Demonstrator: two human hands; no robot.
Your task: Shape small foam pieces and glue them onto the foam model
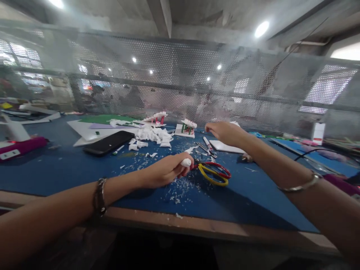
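Note:
My left hand (pixel 165 170) rests on the blue table cover (pixel 70 172), its fingers closed round a small white foam piece (pixel 186 162). Right beside it lie two pairs of scissors, one with red handles (pixel 222 168) and one with yellow handles (pixel 212 178). My right hand (pixel 225 133) hovers farther back over the table, fingers loosely curled and pointing left, nothing visible in it. It is close to a small foam model with red and green posts (pixel 187 128) and a pen (pixel 207 143).
A black phone (pixel 108 143) lies left of centre beside a heap of white foam scraps (pixel 153 135). Coloured sheets (pixel 104 120) and another small model (pixel 156 118) sit behind. White crumbs litter the cover. A perforated metal screen (pixel 180 82) closes the back. The wooden table edge (pixel 197 225) runs in front.

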